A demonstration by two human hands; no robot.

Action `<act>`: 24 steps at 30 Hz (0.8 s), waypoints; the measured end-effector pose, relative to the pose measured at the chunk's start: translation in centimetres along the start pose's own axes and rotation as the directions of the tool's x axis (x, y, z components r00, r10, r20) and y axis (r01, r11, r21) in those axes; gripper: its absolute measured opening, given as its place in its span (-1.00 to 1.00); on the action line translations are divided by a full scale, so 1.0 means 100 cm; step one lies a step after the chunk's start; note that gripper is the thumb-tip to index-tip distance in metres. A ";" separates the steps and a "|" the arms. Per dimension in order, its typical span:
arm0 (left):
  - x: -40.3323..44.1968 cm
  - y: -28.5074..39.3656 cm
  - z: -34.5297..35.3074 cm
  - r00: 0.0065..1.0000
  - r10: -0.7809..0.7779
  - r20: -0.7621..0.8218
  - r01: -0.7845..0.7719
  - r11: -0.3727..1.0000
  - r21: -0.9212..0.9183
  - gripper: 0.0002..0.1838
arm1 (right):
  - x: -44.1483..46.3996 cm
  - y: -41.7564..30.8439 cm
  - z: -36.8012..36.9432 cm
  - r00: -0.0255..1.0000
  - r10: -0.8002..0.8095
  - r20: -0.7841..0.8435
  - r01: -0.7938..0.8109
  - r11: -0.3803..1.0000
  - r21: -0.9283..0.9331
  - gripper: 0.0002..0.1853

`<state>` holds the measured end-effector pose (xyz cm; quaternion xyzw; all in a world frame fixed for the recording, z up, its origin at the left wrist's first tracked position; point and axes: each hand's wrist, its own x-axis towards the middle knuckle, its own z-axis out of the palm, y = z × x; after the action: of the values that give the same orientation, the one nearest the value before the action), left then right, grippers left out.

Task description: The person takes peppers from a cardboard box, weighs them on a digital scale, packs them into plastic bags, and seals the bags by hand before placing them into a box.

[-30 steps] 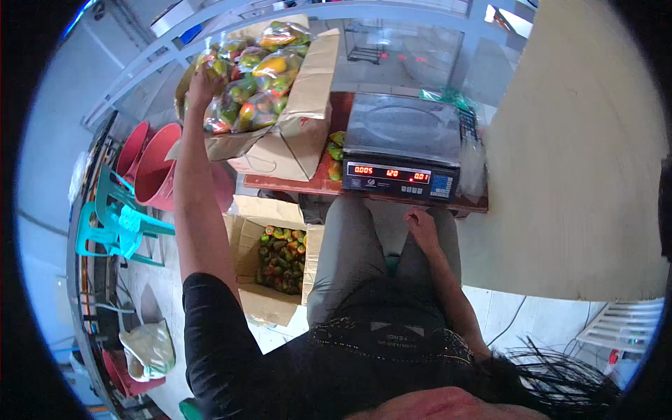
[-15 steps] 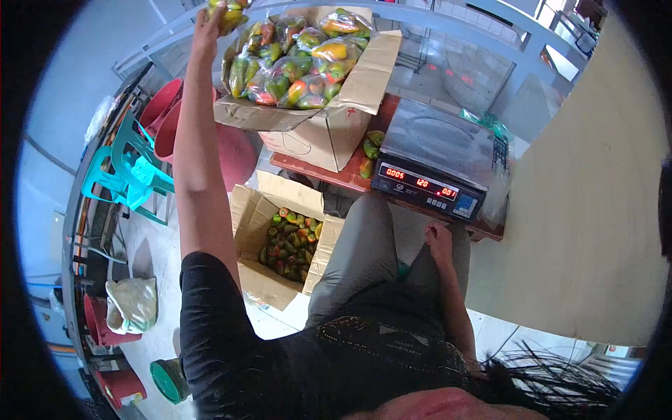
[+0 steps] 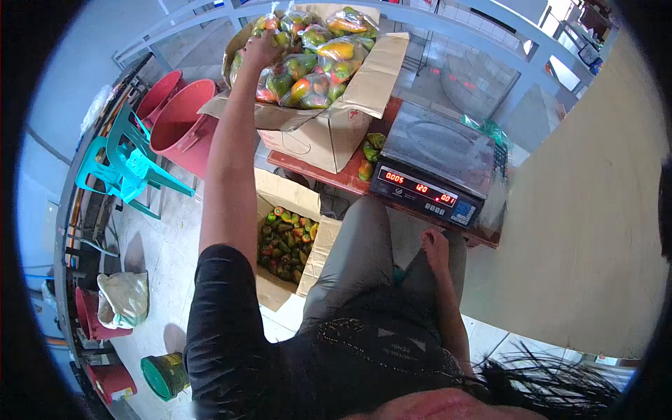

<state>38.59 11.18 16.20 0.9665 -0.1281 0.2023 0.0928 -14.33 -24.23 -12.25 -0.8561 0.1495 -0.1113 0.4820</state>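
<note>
Left hand on bagged peppers, right hand down on leg

We see the left hand [image 3: 259, 52] over the tall cardboard box [image 3: 318, 145], its fingers bent against a bag of peppers [image 3: 268, 24]; we can't tell if they clamp it or just touch. More bags [image 3: 301, 66] sit packed beside those fingers, mostly to their right. Right hand [image 3: 435, 250]: fingers curled together, resting on the leg [image 3: 456, 255], near the table edge. Just beyond the right fingers we get the scale [image 3: 437, 150], red digits lit. Loose peppers [image 3: 367, 169] lie between the two hands, against the scale. Well below the left fingers, we note an open box [image 3: 274, 297] holding more peppers [image 3: 283, 241]. Red bin [image 3: 187, 122]: left of and below the left fingers.
</note>
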 end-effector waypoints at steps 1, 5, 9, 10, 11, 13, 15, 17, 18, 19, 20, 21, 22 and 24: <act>-0.012 0.015 -0.015 0.997 -0.060 0.050 0.060 0.998 0.018 -0.14 | 0.001 0.002 0.001 1.000 -0.001 -0.007 0.001 1.000 -0.022 -0.91; -0.001 0.001 0.010 0.992 0.066 -0.108 -0.052 0.991 0.124 -0.19 | 0.001 0.009 0.005 1.000 -0.011 -0.013 0.010 0.997 -0.070 -0.90; -0.022 0.042 0.003 0.904 0.356 -0.238 -0.259 0.897 0.358 -0.42 | 0.001 0.001 0.001 1.000 -0.013 -0.008 0.012 0.994 -0.105 -0.89; -0.024 0.048 0.004 0.922 0.350 -0.164 -0.274 0.892 0.359 -0.50 | 0.001 0.007 0.004 0.996 -0.080 -0.045 0.074 0.990 -0.117 -0.90; -0.022 0.052 0.002 0.937 0.317 -0.144 -0.261 0.913 0.314 -0.52 | 0.000 0.013 0.005 0.986 -0.147 -0.077 0.136 0.982 -0.132 -0.90; -0.020 0.055 -0.007 0.965 0.246 -0.095 -0.219 0.948 0.229 -0.56 | -0.001 0.011 0.004 0.991 -0.114 -0.067 0.106 0.988 -0.110 -0.90; -0.020 0.054 -0.012 0.974 0.213 -0.070 -0.203 0.970 0.134 -0.61 | 0.002 0.008 0.006 0.997 -0.069 -0.035 0.066 0.994 -0.084 -0.91; -0.018 0.051 -0.005 0.977 0.199 -0.080 -0.189 0.975 0.116 -0.60 | 0.003 0.009 0.006 1.000 -0.003 0.011 0.003 0.998 -0.062 -0.91; -0.019 0.049 -0.001 0.965 0.211 -0.154 -0.197 0.975 0.103 -0.62 | 0.002 0.006 0.006 1.000 0.010 0.006 -0.009 0.997 -0.076 -0.90; -0.017 0.047 0.001 0.963 0.213 -0.168 -0.198 0.975 0.103 -0.63 | 0.001 0.004 0.006 1.000 0.024 -0.001 -0.024 0.996 -0.091 -0.89; -0.016 0.046 0.004 0.960 0.213 -0.182 -0.197 0.975 0.102 -0.64 | 0.000 0.002 0.005 0.999 0.038 -0.007 -0.038 0.993 -0.107 -0.89; -0.019 0.048 0.003 0.958 0.209 -0.197 -0.193 0.976 0.101 -0.65 | -0.001 -0.002 0.003 1.000 0.011 -0.011 -0.012 0.994 -0.107 -0.88; -0.020 0.049 0.000 0.968 0.197 -0.156 -0.181 0.977 0.114 -0.64 | -0.001 -0.005 0.001 1.000 -0.019 -0.014 0.017 0.994 -0.107 -0.87; -0.026 0.052 -0.007 0.979 0.165 -0.123 -0.145 0.977 0.157 -0.64 | 0.001 -0.009 0.001 0.999 -0.034 -0.017 0.032 0.993 -0.113 -0.86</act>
<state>34.52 6.91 16.40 0.9417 -0.1812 0.2831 0.0136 -14.08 -23.76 -11.53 -0.8832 0.1458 -0.1188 0.4296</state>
